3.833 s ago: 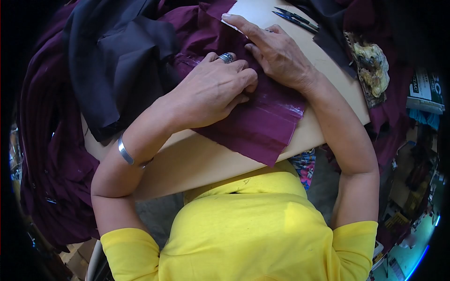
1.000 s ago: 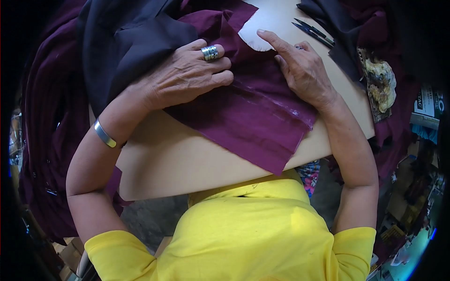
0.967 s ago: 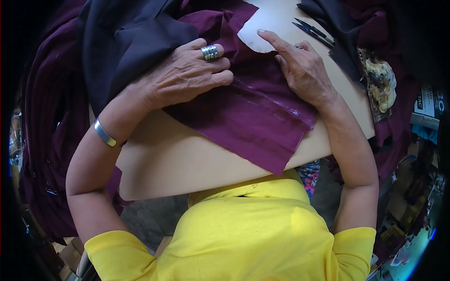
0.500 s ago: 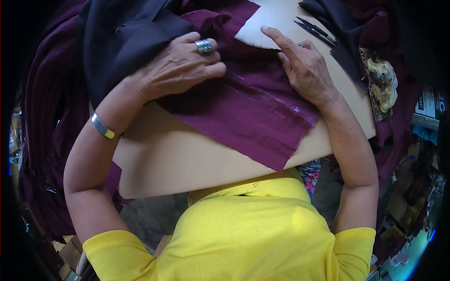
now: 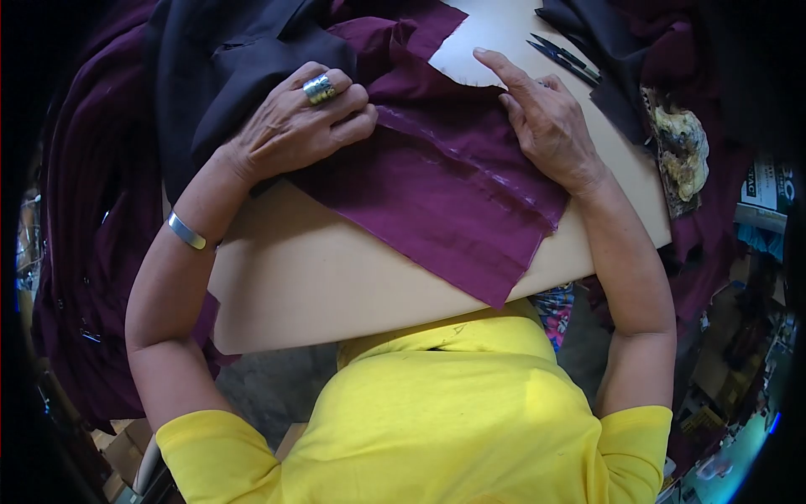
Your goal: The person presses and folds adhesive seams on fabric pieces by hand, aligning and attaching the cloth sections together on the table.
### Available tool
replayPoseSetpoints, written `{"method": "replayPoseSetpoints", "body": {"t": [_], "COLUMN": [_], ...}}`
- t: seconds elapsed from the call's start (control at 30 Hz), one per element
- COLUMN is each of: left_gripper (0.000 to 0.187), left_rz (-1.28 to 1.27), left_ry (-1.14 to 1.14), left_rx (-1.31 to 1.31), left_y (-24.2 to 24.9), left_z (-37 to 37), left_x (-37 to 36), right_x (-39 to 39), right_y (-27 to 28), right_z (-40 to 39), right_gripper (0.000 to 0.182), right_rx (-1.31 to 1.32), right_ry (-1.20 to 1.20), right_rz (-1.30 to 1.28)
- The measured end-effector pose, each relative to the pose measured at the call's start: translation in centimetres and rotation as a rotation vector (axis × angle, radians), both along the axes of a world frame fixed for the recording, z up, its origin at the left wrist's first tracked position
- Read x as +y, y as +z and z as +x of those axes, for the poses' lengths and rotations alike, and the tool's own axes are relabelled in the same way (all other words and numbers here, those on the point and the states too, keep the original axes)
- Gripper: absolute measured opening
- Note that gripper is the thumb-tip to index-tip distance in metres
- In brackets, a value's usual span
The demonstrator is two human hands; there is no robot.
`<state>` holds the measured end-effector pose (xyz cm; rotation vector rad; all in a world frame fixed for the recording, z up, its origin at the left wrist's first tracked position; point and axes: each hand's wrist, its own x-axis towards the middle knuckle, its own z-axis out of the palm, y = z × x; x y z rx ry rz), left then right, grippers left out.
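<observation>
My left hand (image 5: pixel 306 122) is closed, its fingers curled over the upper left part of a maroon cloth (image 5: pixel 470 227); anything between the fingertips is hidden. A wide metal ring sits on one finger, a metal bracelet on the wrist. My right hand (image 5: pixel 550 130) rests on the cloth's right edge, index finger stretched out and thumb apart, the other fingers bent under. Between the hands, a whitish streak (image 5: pixel 462 164) runs slantwise along a fold or seam. Dark grey cloth (image 5: pixel 243 76) lies beside and behind my left hand.
The cloth lies on a tan board (image 5: pixel 277 294). A white piece (image 5: pixel 470 55) shows behind it. Dark thread snips or small scissors (image 5: pixel 567 59) lie at the upper right. A crusted strip with a yellowish lump (image 5: pixel 680 151) sits at the right edge. Maroon cloth (image 5: pixel 92 210) hangs at left.
My left hand has slid left, away from my right hand, baring more of the whitish streak. My right hand has barely moved, and the cloth lies nearly the same.
</observation>
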<state>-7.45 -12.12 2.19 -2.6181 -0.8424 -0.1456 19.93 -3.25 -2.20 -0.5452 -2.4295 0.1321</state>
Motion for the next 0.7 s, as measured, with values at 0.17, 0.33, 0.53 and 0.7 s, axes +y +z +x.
{"method": "replayPoseSetpoints", "body": {"t": [0.17,0.33,0.53,0.7], "left_gripper": [0.022,0.023,0.025,0.032], "left_rz": [-0.017,-0.082,-0.107,-0.109], "left_ry": [-0.011,0.074,0.253,0.275], "left_rx": [-0.049,0.000,0.093,-0.117], "left_y": [-0.8,-0.8,0.1,1.9], "left_z": [0.2,-0.3,-3.1,2.1], "left_x": [-0.3,0.3,0.1,-1.0], "right_x": [0.0,0.5,1.3,0.9], "right_y": [0.1,-0.1,-1.1,-0.5], "right_z": [0.1,-0.6,-4.4,-4.6], "right_gripper": [0.057,0.051,0.059,0.058], "right_rx": [-0.018,-0.049,-0.050,0.021], "right_ry": [0.001,-0.007,-0.060,-0.045], "right_rz": [-0.007,-0.025,-0.053,0.003]}}
